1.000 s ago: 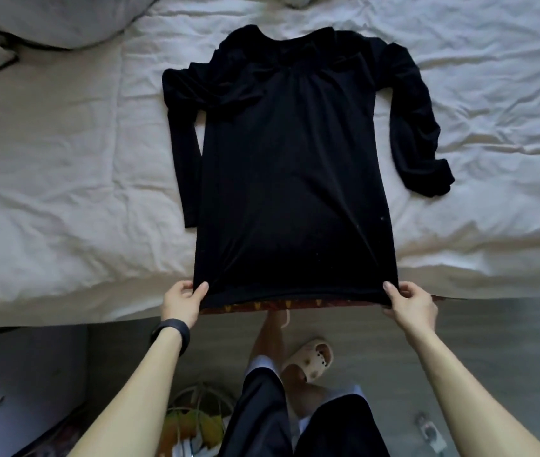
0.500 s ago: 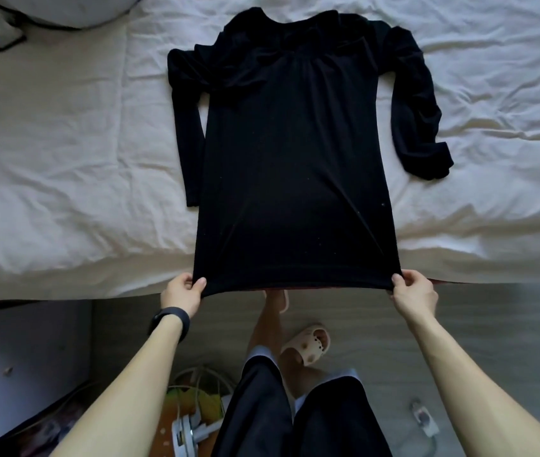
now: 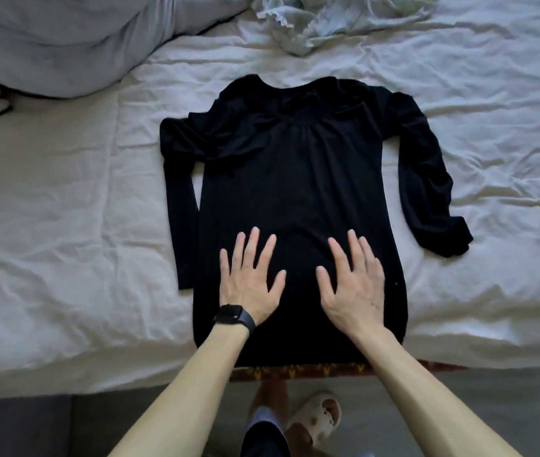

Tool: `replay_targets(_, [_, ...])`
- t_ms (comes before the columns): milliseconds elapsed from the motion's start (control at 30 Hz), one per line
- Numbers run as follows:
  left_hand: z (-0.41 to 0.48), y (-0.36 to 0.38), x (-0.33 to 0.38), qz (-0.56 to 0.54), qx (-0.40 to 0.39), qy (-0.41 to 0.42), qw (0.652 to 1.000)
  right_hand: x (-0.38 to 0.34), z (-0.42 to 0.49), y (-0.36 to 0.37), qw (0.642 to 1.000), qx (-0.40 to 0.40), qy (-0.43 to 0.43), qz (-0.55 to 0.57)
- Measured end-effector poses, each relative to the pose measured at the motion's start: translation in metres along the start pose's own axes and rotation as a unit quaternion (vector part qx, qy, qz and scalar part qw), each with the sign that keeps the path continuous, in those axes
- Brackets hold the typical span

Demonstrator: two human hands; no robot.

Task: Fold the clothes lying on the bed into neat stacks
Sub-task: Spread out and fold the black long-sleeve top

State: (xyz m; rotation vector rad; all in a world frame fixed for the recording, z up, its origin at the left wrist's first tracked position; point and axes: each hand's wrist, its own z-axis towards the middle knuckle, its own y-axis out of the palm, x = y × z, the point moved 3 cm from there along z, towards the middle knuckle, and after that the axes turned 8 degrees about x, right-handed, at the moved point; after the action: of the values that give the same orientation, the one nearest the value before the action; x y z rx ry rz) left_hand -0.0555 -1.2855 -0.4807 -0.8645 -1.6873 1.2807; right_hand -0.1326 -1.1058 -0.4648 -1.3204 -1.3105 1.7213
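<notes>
Your left hand (image 3: 251, 281) and right hand (image 3: 351, 285) lie palm-down on the lower half of the black long-sleeved top (image 3: 295, 192), fingers (image 3: 254, 240) spread wide and flat, gripping nothing. The two hands sit side by side, near each other but not touching, with fabric showing between the thumbs. From your fingertips the body of the top runs toward 12 o'clock, ending at the neckline.

The top lies flat on the white sheet of the bed (image 3: 64, 225), its hem reaching the bed edge at 6 o'clock. One sleeve (image 3: 181, 219) lies straight down the garment's 9 o'clock side, just beside the body. The other sleeve (image 3: 433, 192) bows out toward 3 o'clock, its cuff bunched.

The shoulders and collar are rumpled, and in the dark fabric you cannot make out how the folds lie. Your forearms cover part of the hem. A strip of patterned red and yellow fabric (image 3: 295, 371) peeks out below the hem; what it belongs to is unclear.

At 12 o'clock a crumpled pale garment with a lace edge (image 3: 328, 21) is cut off by the frame. At 10 o'clock lies a grey pillow (image 3: 64, 44). A dark watch (image 3: 234, 316) rings your left wrist. At 6 o'clock, on the floor, a cream sandal (image 3: 318, 420) shows.
</notes>
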Motion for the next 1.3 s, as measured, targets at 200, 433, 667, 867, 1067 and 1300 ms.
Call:
replay_targets(200, [0.035,0.048,-0.044,0.059,-0.068,0.046,0.995,0.042,0.044,0.057,0.979,-0.144,-0.047,-0.137])
replay_targets(433, [0.049,0.039,-0.039,0.083,-0.069,0.060,0.992,0.041,0.072,0.012,0.992,-0.088,0.068,0.057])
replay_targets(667, [0.122,0.013,0.014,0.026,0.006,0.087,0.996,0.141,0.137,-0.038,0.924,-0.038,0.378,-0.041])
replay_targets(867, [0.196,0.013,0.105,0.009,-0.032,0.118,0.993,0.206,0.211,-0.088,0.947,-0.071,0.314,-0.011])
replay_targets(1067, [0.265,0.019,0.170,-0.008,-0.072,0.080,0.994,0.275,0.307,-0.186,0.970,0.180,0.161,-0.035])
replay_targets(1300, [0.292,0.031,0.199,0.016,-0.124,-0.075,0.989,0.382,0.329,-0.188,0.957,0.217,0.116,-0.155])
